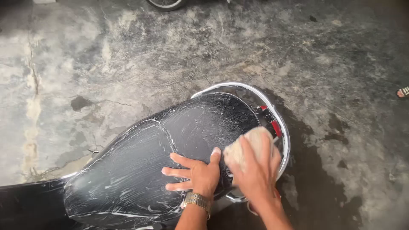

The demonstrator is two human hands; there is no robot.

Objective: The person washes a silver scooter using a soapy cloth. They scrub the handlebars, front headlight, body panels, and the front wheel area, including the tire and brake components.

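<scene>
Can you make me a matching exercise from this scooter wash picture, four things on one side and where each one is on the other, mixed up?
Things:
1. left hand
2. right hand
3. chrome rail
4. wristwatch

Places:
A. curving around the rear of the seat
B. pressing a pale sponge on the seat's rear edge
C. on the left wrist
D. spread flat on the soapy black seat

Pairs: 1-D, 2-B, 3-A, 4-C

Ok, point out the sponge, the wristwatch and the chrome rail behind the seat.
sponge (pixel 249 142): head view, on its pale top above the right hand's fingers.
wristwatch (pixel 197 200): head view, on the metal band at the left wrist.
chrome rail (pixel 251 88): head view, on the curved upper bend.
</scene>
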